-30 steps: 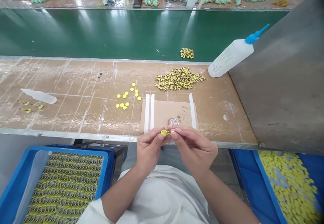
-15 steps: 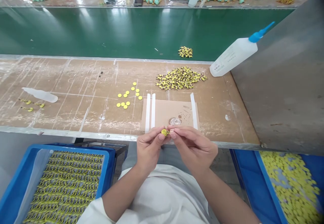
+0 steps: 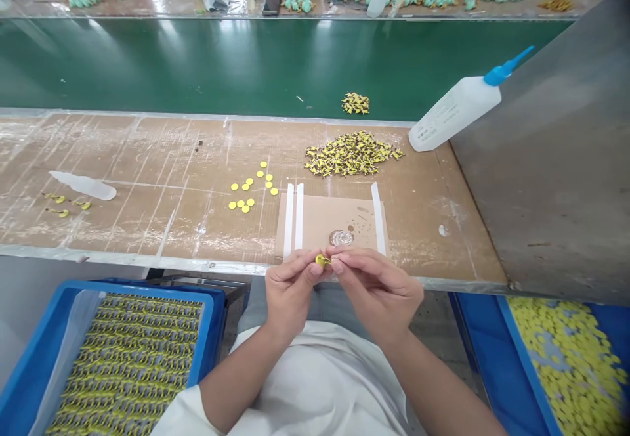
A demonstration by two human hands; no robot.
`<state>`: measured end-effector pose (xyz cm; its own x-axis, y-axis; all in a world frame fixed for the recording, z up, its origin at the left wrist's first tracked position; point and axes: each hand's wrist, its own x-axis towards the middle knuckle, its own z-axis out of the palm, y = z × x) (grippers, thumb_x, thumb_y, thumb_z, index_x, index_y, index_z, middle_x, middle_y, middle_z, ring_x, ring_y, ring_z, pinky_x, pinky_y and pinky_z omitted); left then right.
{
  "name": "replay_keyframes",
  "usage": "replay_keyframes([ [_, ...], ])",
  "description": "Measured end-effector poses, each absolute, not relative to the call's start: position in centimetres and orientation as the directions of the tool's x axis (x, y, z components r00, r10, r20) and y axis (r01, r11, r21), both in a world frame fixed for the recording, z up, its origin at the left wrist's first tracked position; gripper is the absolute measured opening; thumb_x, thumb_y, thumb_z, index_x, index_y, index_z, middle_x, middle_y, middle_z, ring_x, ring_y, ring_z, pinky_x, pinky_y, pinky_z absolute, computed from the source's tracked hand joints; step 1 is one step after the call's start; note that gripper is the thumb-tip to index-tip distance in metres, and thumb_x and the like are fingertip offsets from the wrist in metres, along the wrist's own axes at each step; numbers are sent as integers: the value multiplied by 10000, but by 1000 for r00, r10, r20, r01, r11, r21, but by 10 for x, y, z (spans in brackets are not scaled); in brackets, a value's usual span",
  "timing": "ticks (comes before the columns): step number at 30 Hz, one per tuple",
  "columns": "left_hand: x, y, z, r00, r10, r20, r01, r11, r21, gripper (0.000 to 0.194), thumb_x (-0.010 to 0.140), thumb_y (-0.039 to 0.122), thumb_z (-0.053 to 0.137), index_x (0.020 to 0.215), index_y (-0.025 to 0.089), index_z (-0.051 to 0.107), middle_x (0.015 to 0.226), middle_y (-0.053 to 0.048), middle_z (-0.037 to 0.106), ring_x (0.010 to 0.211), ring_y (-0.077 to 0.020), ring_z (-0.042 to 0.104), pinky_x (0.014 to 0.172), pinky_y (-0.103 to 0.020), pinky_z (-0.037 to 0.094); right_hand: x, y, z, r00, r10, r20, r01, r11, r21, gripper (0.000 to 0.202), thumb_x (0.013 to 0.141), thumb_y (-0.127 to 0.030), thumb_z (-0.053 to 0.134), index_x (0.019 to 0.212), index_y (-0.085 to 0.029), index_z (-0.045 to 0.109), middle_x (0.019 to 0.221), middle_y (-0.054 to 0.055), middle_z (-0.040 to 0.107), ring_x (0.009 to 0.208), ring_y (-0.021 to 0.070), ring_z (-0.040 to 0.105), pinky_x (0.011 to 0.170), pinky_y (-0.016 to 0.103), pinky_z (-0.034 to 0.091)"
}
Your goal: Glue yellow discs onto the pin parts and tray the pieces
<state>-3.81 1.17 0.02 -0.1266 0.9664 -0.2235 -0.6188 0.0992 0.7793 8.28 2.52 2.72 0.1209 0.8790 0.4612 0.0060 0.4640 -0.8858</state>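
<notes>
My left hand (image 3: pixel 290 291) pinches a small round yellow piece (image 3: pixel 321 260) at the table's front edge. Fingertips of my right hand (image 3: pixel 377 288) close on a thin dark and yellow part joined to or touching that piece; the exact contact is hidden. Just beyond my fingers lies a cardboard sheet (image 3: pixel 322 216) with white tape strips and a clear glue-like ring (image 3: pixel 341 238). Several yellow discs (image 3: pixel 245 187) are scattered left of the sheet. Behind it is a heap of small yellow and dark pieces (image 3: pixel 349 153).
A white bottle with a blue nozzle (image 3: pixel 455 113) leans by a metal panel (image 3: pixel 546 160). Another bottle (image 3: pixel 83 185) lies at left. A green belt (image 3: pixel 197 62) crosses behind, carrying a small pile (image 3: pixel 355 102). Blue trays (image 3: pixel 209 331) flank me. Other people's hands show across the belt.
The small pile on the green belt has shifted slightly left relative to the table. My hands keep nearly the same pose around the yellow piece.
</notes>
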Motion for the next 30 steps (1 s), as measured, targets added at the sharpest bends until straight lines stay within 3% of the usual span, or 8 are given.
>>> replay_keyframes([
  [6, -39, 11, 1, -134, 971, -199, -593, 82, 801, 184, 779, 318, 877, 955, 270, 854, 943, -65, 779, 865, -188, 760, 771, -273, 668, 83, 26, 30, 120, 881, 458, 34, 457, -889, 217, 903, -51, 750, 984, -248, 791, 963, 54, 774, 880, 239, 767, 761, 345, 686],
  [14, -42, 9, -7, -158, 979, -126, -535, 22, 845, 194, 795, 238, 861, 985, 269, 844, 855, -44, 765, 764, -140, 722, 718, -263, 661, 87, 27, 28, 116, 932, 344, 26, 344, -939, 165, 873, -89, 793, 927, -244, 815, 952, 54, 780, 837, 209, 760, 778, 299, 664],
  [17, -44, 11, -6, -145, 982, -121, -527, 27, 850, 184, 782, 234, 870, 960, 271, 847, 831, -40, 782, 745, -152, 744, 693, -265, 670, 91, 29, 28, 82, 965, 250, -27, 253, -967, 123, 868, -138, 820, 918, -250, 825, 968, 57, 783, 898, 221, 762, 820, 297, 667],
  [20, -46, 15, -3, -104, 990, -97, -534, 27, 845, 164, 759, 242, 888, 917, 271, 851, 817, -46, 802, 700, -165, 762, 640, -253, 668, 95, 31, 31, 12, 992, 123, -174, 123, -977, 61, 860, -207, 850, 904, -244, 831, 947, 65, 784, 868, 240, 769, 733, 301, 692],
  [24, -52, 18, -1, -68, 998, 17, -518, -50, 854, 153, 704, 236, 927, 835, 266, 853, 713, -30, 787, 577, -152, 736, 553, -222, 641, 99, 34, 37, -129, 991, -44, -347, -87, -934, 109, 811, -277, 906, 875, -222, 836, 872, 71, 782, 645, 218, 749, 597, 308, 697],
  [30, -62, 27, -4, -65, 938, 340, -377, -338, 862, 318, 627, 272, 967, 919, 265, 842, 733, -19, 761, 624, -127, 716, 586, -199, 609, 104, 37, 42, -297, 952, -71, -372, -184, -910, 107, 787, -238, 914, 865, -227, 842, 880, 85, 785, 780, 204, 766, 727, 245, 657],
])
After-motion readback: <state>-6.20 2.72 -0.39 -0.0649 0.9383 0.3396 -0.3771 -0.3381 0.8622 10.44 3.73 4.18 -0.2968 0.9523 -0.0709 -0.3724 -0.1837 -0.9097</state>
